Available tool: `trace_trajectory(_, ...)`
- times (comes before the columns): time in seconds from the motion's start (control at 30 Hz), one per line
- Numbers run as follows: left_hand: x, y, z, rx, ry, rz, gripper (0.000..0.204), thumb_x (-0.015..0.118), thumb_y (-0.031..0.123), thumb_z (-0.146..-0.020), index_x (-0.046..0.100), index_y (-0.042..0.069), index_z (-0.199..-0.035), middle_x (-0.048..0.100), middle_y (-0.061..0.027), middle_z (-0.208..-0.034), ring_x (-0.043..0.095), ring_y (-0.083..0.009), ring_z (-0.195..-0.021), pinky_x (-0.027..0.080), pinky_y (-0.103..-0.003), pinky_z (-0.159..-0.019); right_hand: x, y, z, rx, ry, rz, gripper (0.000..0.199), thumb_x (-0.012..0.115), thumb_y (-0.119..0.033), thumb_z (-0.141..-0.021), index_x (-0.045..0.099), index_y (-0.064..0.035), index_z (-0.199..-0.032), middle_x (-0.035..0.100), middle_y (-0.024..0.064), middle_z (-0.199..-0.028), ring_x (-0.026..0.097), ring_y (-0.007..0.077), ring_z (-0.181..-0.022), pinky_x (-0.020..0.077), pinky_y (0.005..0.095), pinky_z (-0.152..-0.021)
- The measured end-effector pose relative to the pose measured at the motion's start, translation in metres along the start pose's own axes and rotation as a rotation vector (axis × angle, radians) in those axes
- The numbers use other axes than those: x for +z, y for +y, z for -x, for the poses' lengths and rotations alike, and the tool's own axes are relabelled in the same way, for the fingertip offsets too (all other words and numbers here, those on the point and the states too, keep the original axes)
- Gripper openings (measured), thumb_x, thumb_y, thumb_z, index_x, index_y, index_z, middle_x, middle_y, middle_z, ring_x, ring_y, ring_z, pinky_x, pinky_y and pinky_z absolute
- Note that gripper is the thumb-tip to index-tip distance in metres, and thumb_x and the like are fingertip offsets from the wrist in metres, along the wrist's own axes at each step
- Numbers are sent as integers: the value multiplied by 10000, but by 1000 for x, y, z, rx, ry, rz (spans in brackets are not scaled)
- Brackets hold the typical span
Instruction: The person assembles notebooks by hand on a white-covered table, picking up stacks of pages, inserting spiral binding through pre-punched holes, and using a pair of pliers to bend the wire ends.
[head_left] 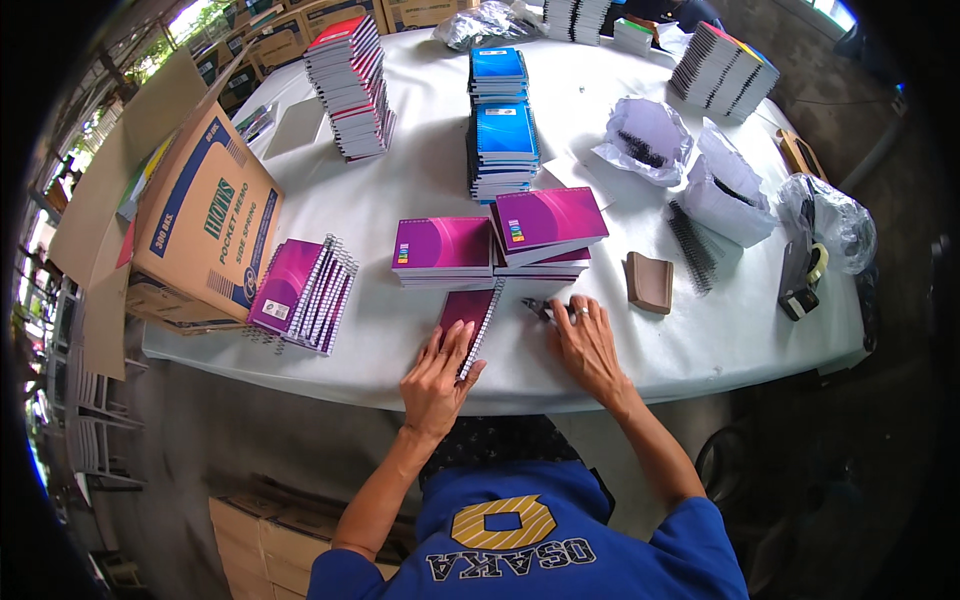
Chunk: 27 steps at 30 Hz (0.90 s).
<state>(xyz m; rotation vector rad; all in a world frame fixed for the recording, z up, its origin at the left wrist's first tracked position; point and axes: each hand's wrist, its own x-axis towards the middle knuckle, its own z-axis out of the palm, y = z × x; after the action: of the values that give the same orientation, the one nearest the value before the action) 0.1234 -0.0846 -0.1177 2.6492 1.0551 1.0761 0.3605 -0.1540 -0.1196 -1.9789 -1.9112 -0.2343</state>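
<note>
A purple spiral notebook [467, 306] lies near the table's front edge, its white wire coil along the right side. My left hand [437, 368] rests on its lower part, fingers stretched over the cover and thumb by the coil. Just right of it, my right hand [590, 350] is closed over a small dark pair of pliers [536, 306], jaws pointing left; the handles are mostly under my fingers. Behind the notebook stand two purple stacks, a left stack [443, 243] and a right stack [550, 218] whose top books sit askew. More purple notebooks [300, 290] lean together at left.
An open cardboard box [205, 215] stands at left. Farther back are a red stack [348, 85], blue stacks [505, 135] and a tilted notebook stack [725, 70]. Rightward lie a brown block [649, 283], loose wire coils [692, 245], white bags [728, 190] and a tape dispenser [798, 290].
</note>
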Motion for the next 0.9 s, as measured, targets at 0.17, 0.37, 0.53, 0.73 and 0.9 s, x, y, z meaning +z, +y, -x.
trace_trajectory(0.17, -3, 1, 0, -36, -2, -3, 541, 711, 326, -881, 581, 146, -1374, 667, -79, -1261, 648, -331, -1125, 532, -411, -926, -48, -64, 20, 5, -94, -440, 441, 712, -145, -823, 580, -111, -1242, 548, 132, -1031, 570, 307, -887, 452, 419, -788)
trace_trajectory(0.37, -6, 5, -2, -70, 7, -21, 561, 708, 335, -878, 564, 160, -1391, 657, -72, -1277, 643, -330, -1137, 538, -413, -913, -48, -74, 22, -151, -13, -407, 455, 733, -193, -819, 603, -116, -1249, 549, 105, -1061, 559, 276, -893, 445, 386, -766)
trace_trajectory(0.53, -12, 7, -4, -66, 0, -27, 557, 698, 330, -881, 562, 164, -1395, 645, -36, -1305, 634, -323, -1156, 542, -397, -908, -43, -64, 14, 66, -373, -1021, 301, 591, -211, -979, 609, -49, -1232, 628, 116, -874, 620, 180, -775, 486, 338, -686)
trace_trajectory(0.73, -32, 2, -14, -1, 12, -112, 560, 734, 233, -845, 577, 134, -1374, 654, -44, -1286, 631, -317, -1165, 541, -388, -908, -57, -40, -25, 61, -694, -1164, 306, 507, -227, -1030, 612, 1, -1205, 601, 72, -721, 624, 135, -634, 498, 300, -579)
trace_trajectory(0.9, -54, -24, -21, -215, 0, 436, 639, 675, 417, -872, 535, 103, -1412, 639, -51, -1321, 579, -291, -1258, 493, -386, -1003, -38, -14, -39, -160, -196, -192, 496, 740, -248, -863, 580, -46, -1287, 577, 172, -1272, 545, 323, -1198, 460, 447, -948)
